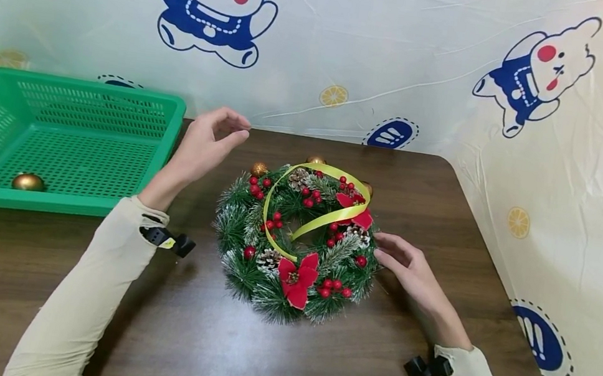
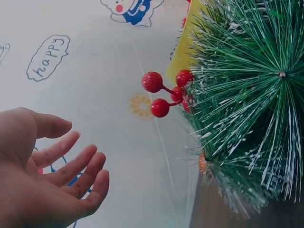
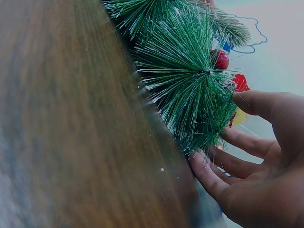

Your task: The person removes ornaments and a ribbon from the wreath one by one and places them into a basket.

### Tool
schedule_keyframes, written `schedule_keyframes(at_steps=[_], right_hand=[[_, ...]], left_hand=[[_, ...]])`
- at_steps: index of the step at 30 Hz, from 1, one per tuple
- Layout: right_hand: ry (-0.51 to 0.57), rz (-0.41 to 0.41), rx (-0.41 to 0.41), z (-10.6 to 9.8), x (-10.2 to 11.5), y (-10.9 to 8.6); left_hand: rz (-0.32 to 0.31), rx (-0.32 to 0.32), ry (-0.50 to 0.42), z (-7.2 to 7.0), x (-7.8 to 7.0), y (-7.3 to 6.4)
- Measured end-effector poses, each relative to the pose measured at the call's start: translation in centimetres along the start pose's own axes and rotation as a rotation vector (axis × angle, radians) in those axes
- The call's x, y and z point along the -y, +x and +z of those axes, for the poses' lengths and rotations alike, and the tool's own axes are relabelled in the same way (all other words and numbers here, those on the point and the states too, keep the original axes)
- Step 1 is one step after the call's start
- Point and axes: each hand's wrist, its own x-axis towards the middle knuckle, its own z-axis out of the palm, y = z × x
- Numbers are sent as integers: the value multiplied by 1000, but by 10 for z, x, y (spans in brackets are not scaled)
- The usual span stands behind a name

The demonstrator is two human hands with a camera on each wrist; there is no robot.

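A green wreath [image 1: 235, 271] lies on the table, trimmed with red berries [image 1: 331, 286], snowy pinecones and red flowers [image 1: 297, 280]. A looped yellow ribbon [image 1: 326, 219] rests over its top and centre. Gold balls [image 1: 259, 169] show along its far edge. My left hand [image 1: 208, 139] is raised between the basket and the wreath, fingers loosely bent and holding nothing; the left wrist view shows the hand [image 2: 57, 171] apart from the needles. At the wreath's right edge, my right hand [image 1: 409, 276] touches the needles with extended fingers [image 3: 251, 142] and thumb.
A green plastic basket [image 1: 79, 206] stands at the left with two gold balls [image 1: 28, 181] near its front wall. Behind the brown wooden table [image 1: 258, 358] hangs a pale printed sheet [image 1: 319, 46], which also runs down the right side.
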Motion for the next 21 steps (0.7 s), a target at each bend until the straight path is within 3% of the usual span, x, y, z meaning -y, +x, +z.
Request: schedule_keyframes(at_steps=[14, 21], right_hand=[[-4, 8, -5, 0, -2, 1], [-2, 15, -3, 0, 0, 0]], left_hand=[[-87, 40, -49, 20, 29, 6], [-159, 70, -100, 25, 46, 9]])
